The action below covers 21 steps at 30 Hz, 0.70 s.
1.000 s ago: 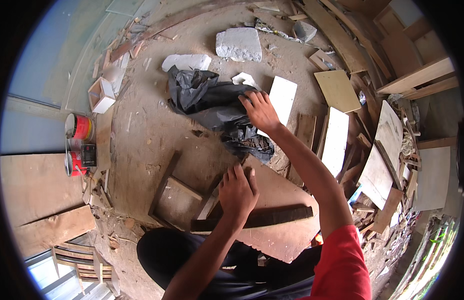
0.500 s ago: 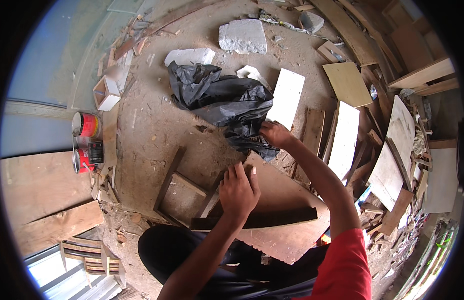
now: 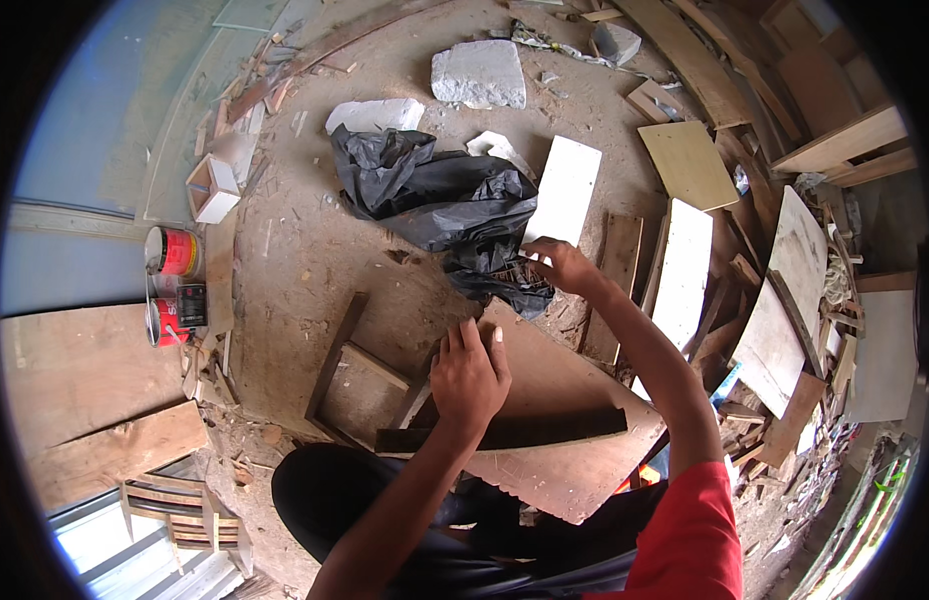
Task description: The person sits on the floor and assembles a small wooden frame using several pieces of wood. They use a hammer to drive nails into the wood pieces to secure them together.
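Note:
My left hand (image 3: pixel 470 375) rests with fingers stretched out on the upper corner of a wooden frame (image 3: pixel 415 400), beside a brown board (image 3: pixel 555 375). Beyond it lies a crumpled black plastic bag (image 3: pixel 440 195), its near end spread out. Thin brown pieces that look like nails (image 3: pixel 512 272) lie in that near end. Just right of them is my right hand (image 3: pixel 565 268), thumb and forefinger bent toward each other at the bag's edge. What is between those fingertips, if anything, is too small to make out. A dark wooden strip (image 3: pixel 505 432) crosses the board close to my knees.
White foam blocks (image 3: pixel 478 75) lie behind the bag. A white panel (image 3: pixel 565 195) lies right of it, with planks and boards (image 3: pixel 780 300) piled farther right. Red paint cans (image 3: pixel 173 250) and a small white box (image 3: pixel 213 188) stand at the left.
My right hand has drawn back slightly from the bag's near end, and more of the nail-like pieces show. My left hand stays on the frame. The view has shifted a little.

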{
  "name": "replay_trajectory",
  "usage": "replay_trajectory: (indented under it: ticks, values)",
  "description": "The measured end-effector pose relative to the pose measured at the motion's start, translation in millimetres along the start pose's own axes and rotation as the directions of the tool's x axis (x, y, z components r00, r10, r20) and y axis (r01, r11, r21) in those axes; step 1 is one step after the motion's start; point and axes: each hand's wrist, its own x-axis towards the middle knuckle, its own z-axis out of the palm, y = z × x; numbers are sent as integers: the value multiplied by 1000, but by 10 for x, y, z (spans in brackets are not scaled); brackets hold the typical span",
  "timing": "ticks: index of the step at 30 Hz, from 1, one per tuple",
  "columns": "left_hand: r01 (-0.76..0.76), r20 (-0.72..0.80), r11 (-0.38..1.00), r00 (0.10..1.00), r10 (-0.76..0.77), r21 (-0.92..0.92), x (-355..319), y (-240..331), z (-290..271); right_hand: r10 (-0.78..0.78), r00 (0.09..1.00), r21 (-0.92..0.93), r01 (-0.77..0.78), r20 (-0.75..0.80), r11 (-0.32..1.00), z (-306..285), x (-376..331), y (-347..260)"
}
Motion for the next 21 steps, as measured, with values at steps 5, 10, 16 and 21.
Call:
replay_trajectory:
  ticks: [5,10,16,21]
  values:
    - [-3,-14,1000,1000,3,-7,-7,-21,0,-65,948,-170,11,-312,985,-332,292,-578]
    - [3,-8,1000,1000,-3,-30,-2,-8,-17,-293,936,-582,129,-197,803,-324,726,-815]
    - [27,26,997,999,-25,-76,-11,21,-59,-161,987,-718,132,28,683,-178,742,-360]
    - [48,46,997,998,-45,-68,11,-18,-63,-366,909,-590,188,-198,785,-146,533,-501]
